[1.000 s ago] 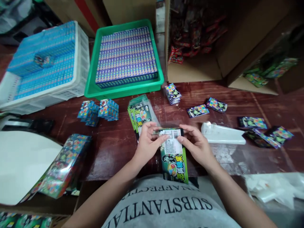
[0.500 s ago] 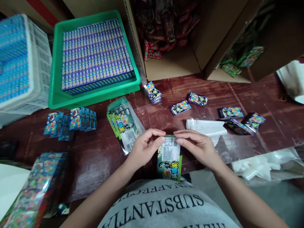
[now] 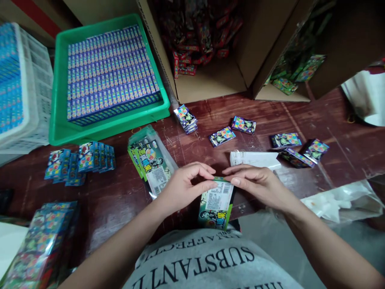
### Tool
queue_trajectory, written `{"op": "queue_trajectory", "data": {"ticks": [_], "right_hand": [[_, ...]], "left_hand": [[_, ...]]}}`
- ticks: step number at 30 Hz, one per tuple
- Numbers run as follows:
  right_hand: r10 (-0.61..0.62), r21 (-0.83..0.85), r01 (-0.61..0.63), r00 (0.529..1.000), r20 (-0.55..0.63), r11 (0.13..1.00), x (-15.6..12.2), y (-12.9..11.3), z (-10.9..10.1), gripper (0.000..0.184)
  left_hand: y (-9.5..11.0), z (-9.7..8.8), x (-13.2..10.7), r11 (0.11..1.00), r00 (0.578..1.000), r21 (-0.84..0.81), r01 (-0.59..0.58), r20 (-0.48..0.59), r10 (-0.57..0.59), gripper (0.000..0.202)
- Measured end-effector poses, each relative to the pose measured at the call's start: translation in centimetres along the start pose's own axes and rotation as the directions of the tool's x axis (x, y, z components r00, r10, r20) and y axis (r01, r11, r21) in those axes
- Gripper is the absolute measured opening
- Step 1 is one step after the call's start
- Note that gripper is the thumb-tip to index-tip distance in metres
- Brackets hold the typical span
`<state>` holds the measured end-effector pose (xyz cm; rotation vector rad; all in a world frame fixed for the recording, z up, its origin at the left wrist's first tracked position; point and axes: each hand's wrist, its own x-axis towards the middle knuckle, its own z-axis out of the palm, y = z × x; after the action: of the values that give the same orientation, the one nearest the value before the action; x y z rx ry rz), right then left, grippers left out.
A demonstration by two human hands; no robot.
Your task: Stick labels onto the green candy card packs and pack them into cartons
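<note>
A green and black printed packet (image 3: 215, 204) with a white barcode label stands on edge against my shirt. My left hand (image 3: 183, 187) pinches its top edge from the left. My right hand (image 3: 258, 183) pinches the same edge from the right. Just left of my hands lies a stack of flat packets in clear sleeves (image 3: 149, 159). Behind my right hand rests a white plastic bag pile (image 3: 255, 159).
A green tray (image 3: 59, 125) of purple boxes and a white crate (image 3: 36, 92) of blue boxes stand at the back left. Open cartons (image 3: 210, 82) hold red and green packs. Small purple packs (image 3: 222, 136) and blue packs (image 3: 80, 159) lie on the dark red table (image 3: 120, 196). Clear bags (image 3: 339, 200) sit right.
The view has swung right and down, so the tray and crate sit further left. My hands have closed in on the packet's top edge, fingertips nearly meeting.
</note>
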<state>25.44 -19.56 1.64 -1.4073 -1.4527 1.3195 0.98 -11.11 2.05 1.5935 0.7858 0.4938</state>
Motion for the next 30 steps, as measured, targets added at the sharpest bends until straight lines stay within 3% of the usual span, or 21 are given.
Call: {"op": "queue_trajectory", "data": {"ticks": [1,3,6,10,13,16,20,23,27,30], "right_hand": [[-0.082,-0.127,0.080,0.997,-0.008,0.989,0.2,0.0,-0.9,0.016],[-0.237,-0.422,0.194,0.970,-0.050,0.886,1.4,0.3,-2.9,0.023],[-0.320,-0.716,0.213,0.947,-0.015,0.665,4.1,1.2,-5.7,0.038],[-0.258,-0.763,0.334,0.940,0.225,0.553,6.8,2.8,-7.6,0.028],[-0.232,-0.769,0.357,0.933,0.274,0.531,7.0,3.1,-7.6,0.024],[-0.251,-0.755,0.347,0.936,0.245,0.557,6.1,2.3,-7.4,0.023],[-0.312,-0.531,0.334,0.941,0.134,0.778,4.5,0.7,-7.2,0.022],[-0.259,-0.356,0.247,0.966,0.014,0.901,3.5,-0.3,-7.3,0.019],[-0.176,-0.282,0.162,0.984,-0.025,0.945,3.0,-1.2,-6.9,0.023],[-0.139,-0.193,0.145,0.989,0.047,0.970,3.1,-1.8,-5.7,0.027]], "left_hand": [[0.1,0.2,0.4,0.999,0.999,0.038,-0.038,0.027,0.037,0.007],[0.3,0.7,1.6,0.992,0.989,0.082,-0.099,0.117,0.089,0.005],[0.3,1.9,3.6,0.988,0.962,0.090,-0.129,0.253,0.103,0.004],[-0.5,3.1,5.5,0.975,0.948,0.178,-0.136,0.308,0.077,0.004],[-1.4,3.6,6.0,0.959,0.950,0.256,-0.124,0.309,0.040,0.003],[-2.0,3.9,6.2,0.954,0.960,0.269,-0.133,0.273,0.057,0.003],[-2.0,3.7,6.1,0.936,0.965,0.315,-0.157,0.252,0.077,0.003],[-1.7,3.0,5.6,0.939,0.973,0.323,-0.118,0.228,0.044,0.004],[-1.0,2.1,4.7,0.945,0.979,0.311,-0.100,0.199,0.038,0.005],[-0.4,1.8,4.0,0.934,0.978,0.339,-0.113,0.202,0.046,0.003]]}}
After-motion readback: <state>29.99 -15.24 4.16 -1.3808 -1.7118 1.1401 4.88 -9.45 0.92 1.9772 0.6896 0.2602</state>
